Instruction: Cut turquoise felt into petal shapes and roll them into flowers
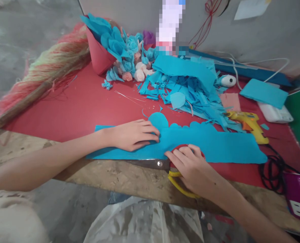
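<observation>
A long strip of bright blue paper or thin felt, layered in places, lies along the table's front edge with a scalloped far edge. My left hand rests flat on it, fingers stretched out, next to a rounded blue piece. My right hand grips a pair of scissors by the red handle, on the strip's near edge. The dark blades point left, partly under the blue strip. A yellow loop hangs below my right hand; my palm hides part of it.
Blue scraps are heaped behind the strip. Paper roses and a red cone with blue petals stand back left, beside a broom. At right are a yellow glue gun, black cord and a purple box.
</observation>
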`<state>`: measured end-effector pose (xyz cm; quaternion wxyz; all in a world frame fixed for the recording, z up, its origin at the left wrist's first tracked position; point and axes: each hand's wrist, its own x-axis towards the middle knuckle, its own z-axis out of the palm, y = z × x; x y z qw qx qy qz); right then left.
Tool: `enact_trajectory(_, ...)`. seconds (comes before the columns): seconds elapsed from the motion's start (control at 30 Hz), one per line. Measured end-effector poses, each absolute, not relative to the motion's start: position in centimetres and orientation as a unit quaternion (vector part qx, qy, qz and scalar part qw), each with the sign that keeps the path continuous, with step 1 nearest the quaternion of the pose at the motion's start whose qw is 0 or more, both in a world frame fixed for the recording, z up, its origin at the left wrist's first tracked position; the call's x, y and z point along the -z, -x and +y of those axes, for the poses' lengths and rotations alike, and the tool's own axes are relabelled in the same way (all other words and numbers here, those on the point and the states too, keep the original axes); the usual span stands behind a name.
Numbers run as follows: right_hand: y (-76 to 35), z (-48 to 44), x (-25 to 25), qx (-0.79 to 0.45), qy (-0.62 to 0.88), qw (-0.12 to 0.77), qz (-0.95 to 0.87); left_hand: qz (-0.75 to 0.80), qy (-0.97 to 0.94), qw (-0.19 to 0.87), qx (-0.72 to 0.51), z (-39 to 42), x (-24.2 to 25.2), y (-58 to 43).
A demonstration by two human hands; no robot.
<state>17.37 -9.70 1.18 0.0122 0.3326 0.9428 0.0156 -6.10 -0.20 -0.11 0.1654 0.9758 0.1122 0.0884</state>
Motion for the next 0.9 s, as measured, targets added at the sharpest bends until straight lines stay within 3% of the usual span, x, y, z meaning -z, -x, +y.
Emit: enact_trajectory(0.9, -16.8, -8.6, -1.9, -0.037, -0.284, -0.037, 0.957, 0.116, -0.977, 0.156, -0.091, -0.4, -0.1, 6.0)
